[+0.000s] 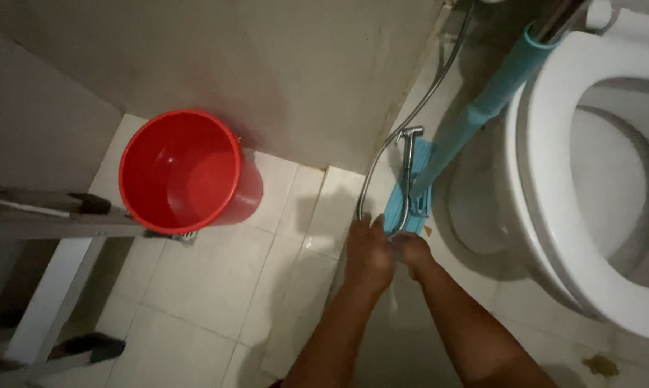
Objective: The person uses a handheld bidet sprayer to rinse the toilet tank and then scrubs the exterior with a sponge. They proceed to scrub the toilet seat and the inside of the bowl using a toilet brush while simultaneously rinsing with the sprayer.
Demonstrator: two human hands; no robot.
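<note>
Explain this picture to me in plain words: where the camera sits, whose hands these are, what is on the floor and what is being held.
There is one picture, taken by a camera worn on a person's head and looking down at a tiled bathroom floor. No machine is involved: the two bare arms belong to that person. The left hand and right hand meet low on the floor at the near edge of a blue flat mop head; the dim light hides exactly how the fingers grip it. The mop's blue handle slants up past a white toilet with its lid up. A metal spray nozzle on a hose lies over the mop head. A red bucket stands by the wall, beside a ladder-like frame.
</note>
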